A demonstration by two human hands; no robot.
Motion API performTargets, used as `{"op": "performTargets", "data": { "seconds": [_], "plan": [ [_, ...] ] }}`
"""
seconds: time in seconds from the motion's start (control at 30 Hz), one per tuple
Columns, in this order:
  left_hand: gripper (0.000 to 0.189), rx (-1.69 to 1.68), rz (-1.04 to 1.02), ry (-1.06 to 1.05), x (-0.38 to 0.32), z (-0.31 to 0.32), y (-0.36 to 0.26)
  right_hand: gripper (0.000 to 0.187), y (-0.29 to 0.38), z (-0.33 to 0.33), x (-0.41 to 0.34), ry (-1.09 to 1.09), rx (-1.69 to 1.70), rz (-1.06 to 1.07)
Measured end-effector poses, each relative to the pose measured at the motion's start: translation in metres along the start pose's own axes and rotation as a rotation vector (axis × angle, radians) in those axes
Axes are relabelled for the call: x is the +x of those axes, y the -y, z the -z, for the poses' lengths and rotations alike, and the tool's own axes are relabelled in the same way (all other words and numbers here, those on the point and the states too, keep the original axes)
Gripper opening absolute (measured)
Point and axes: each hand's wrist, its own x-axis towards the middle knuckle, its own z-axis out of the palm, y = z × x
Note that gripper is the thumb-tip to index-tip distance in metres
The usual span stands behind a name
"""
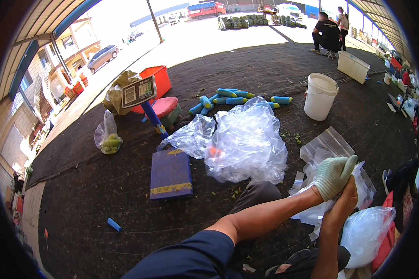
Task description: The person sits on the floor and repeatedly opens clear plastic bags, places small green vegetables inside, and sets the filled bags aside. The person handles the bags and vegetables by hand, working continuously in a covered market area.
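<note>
My left hand (335, 176) wears a pale knitted work glove and is held out to the right, over clear plastic bags (326, 144) on the ground. Against its palm side rests my bare right hand (345, 198), its fingers partly hidden by the glove. Whether either hand holds anything cannot be seen. Left of them lies a large heap of crumpled clear plastic bags (248, 139). Behind the heap are several long green vegetables in blue sleeves (235, 100). A platform scale with a blue plate (171, 174) and a display (139, 91) stands left of the heap.
A white bucket (319, 101) and a cream tub (352, 68) stand at back right, near two people. Behind the scale are a red crate (160, 78) and a padded stool (166, 108). A bag of green produce (111, 143) sits left; another plastic bundle (365, 233) lies at lower right.
</note>
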Motion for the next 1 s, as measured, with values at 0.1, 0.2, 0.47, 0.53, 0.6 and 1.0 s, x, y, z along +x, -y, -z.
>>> {"op": "performTargets", "data": {
  "seconds": [0.1, 0.2, 0.47, 0.53, 0.6, 1.0],
  "plan": [
    [0.044, -0.028, 0.021, -0.046, 0.001, 0.004, 0.001, 0.043, -0.010, 0.007, 0.000, 0.048, -0.138, 0.054],
    [0.038, 0.048, -0.269, 0.061, -0.035, 0.005, -0.047, 0.045, -0.045, 0.046, 0.046, 0.296, 0.056, 0.150],
    [0.040, -0.047, 0.125, 0.049, 0.008, 0.019, 0.001, 0.054, -0.014, -0.005, -0.006, 0.100, -0.096, 0.005],
    [0.041, 0.015, -0.013, 0.060, -0.005, 0.011, -0.013, 0.053, -0.029, 0.027, 0.027, 0.230, 0.117, 0.032],
    [0.037, 0.036, -0.247, -0.110, -0.039, -0.013, -0.048, 0.033, -0.075, 0.008, 0.023, 0.652, 1.574, 0.142],
    [0.033, -0.020, -0.299, 0.096, -0.042, -0.003, -0.056, 0.040, -0.042, 0.043, 0.036, 0.226, 0.626, 0.067]
  ]
}}
